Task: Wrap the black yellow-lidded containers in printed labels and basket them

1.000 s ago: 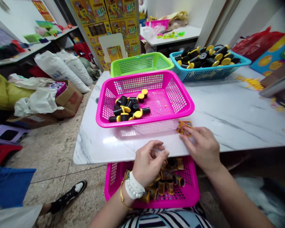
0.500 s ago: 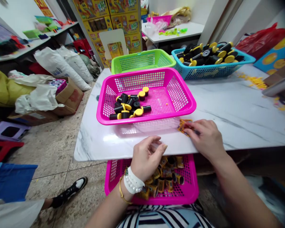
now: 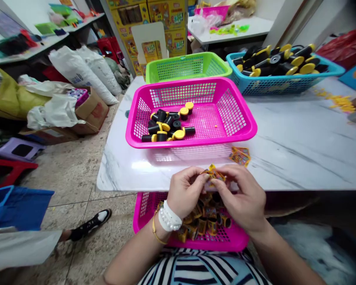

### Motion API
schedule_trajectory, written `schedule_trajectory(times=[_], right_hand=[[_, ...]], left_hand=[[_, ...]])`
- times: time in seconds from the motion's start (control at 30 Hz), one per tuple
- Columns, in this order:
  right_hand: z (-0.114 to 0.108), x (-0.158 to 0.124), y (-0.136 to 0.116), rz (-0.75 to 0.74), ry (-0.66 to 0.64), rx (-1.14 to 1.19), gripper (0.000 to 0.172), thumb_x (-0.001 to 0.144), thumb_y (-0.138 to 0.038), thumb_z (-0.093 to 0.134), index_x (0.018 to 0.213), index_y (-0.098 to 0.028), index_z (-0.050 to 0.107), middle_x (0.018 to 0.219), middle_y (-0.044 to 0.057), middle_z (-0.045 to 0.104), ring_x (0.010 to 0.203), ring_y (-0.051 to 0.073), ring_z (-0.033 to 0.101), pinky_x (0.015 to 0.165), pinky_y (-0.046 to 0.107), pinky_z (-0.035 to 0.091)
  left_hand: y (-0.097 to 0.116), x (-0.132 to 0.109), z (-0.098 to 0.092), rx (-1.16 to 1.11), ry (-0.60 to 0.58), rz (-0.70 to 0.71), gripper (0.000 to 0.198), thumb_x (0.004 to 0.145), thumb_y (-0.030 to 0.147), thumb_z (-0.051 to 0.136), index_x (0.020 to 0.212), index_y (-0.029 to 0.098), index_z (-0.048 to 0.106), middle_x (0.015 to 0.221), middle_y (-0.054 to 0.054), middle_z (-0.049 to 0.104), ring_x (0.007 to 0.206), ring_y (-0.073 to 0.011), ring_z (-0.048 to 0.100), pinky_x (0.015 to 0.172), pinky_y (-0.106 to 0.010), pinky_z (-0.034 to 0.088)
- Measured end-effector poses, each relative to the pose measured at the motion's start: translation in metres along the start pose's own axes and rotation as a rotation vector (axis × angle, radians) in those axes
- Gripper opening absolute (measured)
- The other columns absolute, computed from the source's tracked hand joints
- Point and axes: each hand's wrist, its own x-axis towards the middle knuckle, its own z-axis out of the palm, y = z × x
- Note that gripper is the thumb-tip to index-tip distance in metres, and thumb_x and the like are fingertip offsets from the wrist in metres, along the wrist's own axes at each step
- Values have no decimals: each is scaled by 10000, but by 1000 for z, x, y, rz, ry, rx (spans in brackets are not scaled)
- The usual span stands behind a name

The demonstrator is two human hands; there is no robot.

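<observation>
My left hand and my right hand meet above the table's front edge. Between their fingertips they pinch a small yellow-orange printed label, one hand at each side. On the tabletop just beyond my right hand lies a small pile of similar labels. Below my hands, a pink basket holds several small pieces wrapped in yellow printed labels, partly hidden by my hands. A second pink basket stands on the table ahead, with black tubes with yellow caps gathered at its left.
Behind the pink basket stand a green basket and a blue basket heaped with black, yellow-capped pieces. Small yellow bits lie at the table's right. A person's foot in a shoe is on the floor at left.
My right hand has moved left from the label pile with a label. My left hand, loosely open before, has closed on the label too. The view has shifted slightly.
</observation>
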Motion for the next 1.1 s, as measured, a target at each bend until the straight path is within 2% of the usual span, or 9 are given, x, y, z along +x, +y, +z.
schedule_trajectory(times=[0.1,0.2,0.37,0.5,0.67,0.83,0.93,1.0,1.1], right_hand=[[2,1,-4,347,-202,289,267,917,-374,705,1117,-197,710,863,38,740,666,148,693,571,250,573],[3,1,-9,450,-343,330,261,938,-424,672,839,-187,717,664,-2,681,521,118,610,474,216,503],[16,-12,-18,291,-77,76,284,970,-371,644,746,-201,685,546,-40,601,470,102,527,467,213,435],[25,-17,-21,153,-2,36,188,973,-291,651,808,-215,698,641,-37,671,533,108,599,534,209,480],[30,-8,-30,-180,-71,-60,159,976,-176,627,826,-208,669,676,-32,686,567,92,635,583,199,472],[33,3,-39,-451,-228,-78,182,999,-141,570,850,-176,669,651,-3,659,557,112,620,563,230,459],[24,31,-40,-466,-385,1,202,1010,-184,569,839,-188,678,653,-8,654,562,110,618,553,223,464],[17,65,-40,-442,-431,-4,185,1010,-248,589,867,-202,695,719,-2,700,626,115,656,606,222,496],[21,130,-38,-437,-471,-329,164,981,-324,625,981,-204,737,949,63,764,862,202,719,766,310,538]], left_hand=[[3,-9,-10,62,-46,-31,206,900,301,675,785,133,704,582,30,566,497,-74,469,485,-181,380],[3,-20,-14,51,12,-28,169,888,291,699,821,136,700,613,19,592,497,-79,489,471,-183,385],[1,-44,-16,-5,303,99,237,951,365,667,844,154,660,569,39,548,446,-72,474,458,-190,378],[6,-57,-19,134,322,180,216,937,321,694,839,144,768,646,-26,645,524,-93,535,515,-212,417],[11,-53,-23,90,380,224,98,788,245,826,817,151,821,714,-44,663,604,-116,572,571,-227,469],[7,-49,-35,-182,347,-46,190,719,309,871,737,133,800,714,-44,661,540,-80,530,498,-192,414],[5,-50,-45,-296,290,-213,343,732,439,863,774,115,760,490,17,571,353,-34,380,377,-161,241],[7,-51,-51,-318,283,-237,395,736,492,853,769,124,713,415,42,524,305,-39,367,351,-152,209],[11,-49,-54,-343,253,-248,407,743,506,839,811,132,692,393,49,527,272,-43,364,325,-145,193]])
